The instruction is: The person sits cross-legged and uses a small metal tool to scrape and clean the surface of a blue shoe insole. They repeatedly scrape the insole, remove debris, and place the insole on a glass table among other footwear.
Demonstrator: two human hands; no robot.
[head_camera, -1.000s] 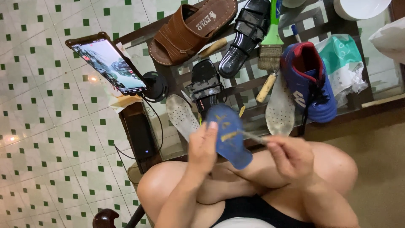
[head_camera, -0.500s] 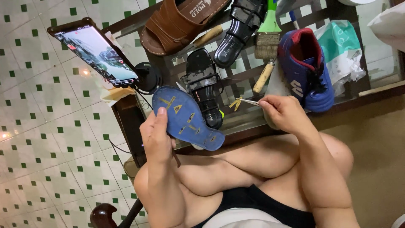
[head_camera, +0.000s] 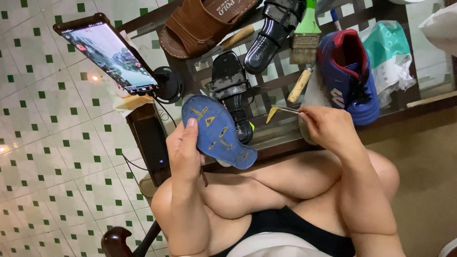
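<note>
Since a moment ago, the left hand [head_camera: 183, 152] has tipped the blue insole [head_camera: 216, 131] a little, gripping its edge. Beside it, the right hand [head_camera: 328, 126] pinches a thin stick [head_camera: 284, 110] with yellow glue, not touching the insole yet, so gluing looks unfinished

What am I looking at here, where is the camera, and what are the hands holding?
There is no machine: a seated person works bare-handed, and a camera worn on their head looks down over their knees. The left hand holds a blue insole with yellow marks. The right hand pinches a thin brush with a yellowish tip. On the slatted table lie a brown sandal, black sandals, a paintbrush and a blue shoe. A phone stands at the left.
</note>
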